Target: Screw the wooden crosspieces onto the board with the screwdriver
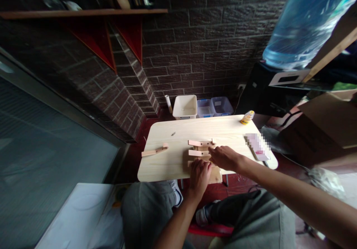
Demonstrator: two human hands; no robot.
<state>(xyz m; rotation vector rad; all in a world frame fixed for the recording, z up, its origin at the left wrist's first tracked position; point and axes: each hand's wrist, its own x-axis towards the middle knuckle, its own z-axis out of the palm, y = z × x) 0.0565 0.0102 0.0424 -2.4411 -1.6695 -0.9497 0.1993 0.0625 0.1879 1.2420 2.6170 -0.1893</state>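
Several pale wooden strips with dark holes lie side by side near the front middle of the table; the back strip (198, 143) and the middle strip (198, 153) show best. My left hand (200, 172) rests with bent fingers on the front piece, mostly covering it. At the right ends of the strips my right hand (224, 157) is closed, and what its fingers hold is too small to make out. A flat wooden piece (216, 176) shows below my hands at the table edge. Another bent strip (154, 151) lies apart on the left.
On the light table (167, 171) are small dark bits (173, 133), a yellow-capped bottle (247, 117) at the back right and a blurred flat item (257, 146). A white bin (185, 107) and blue bins (221, 106) stand behind. Boxes are at the right.
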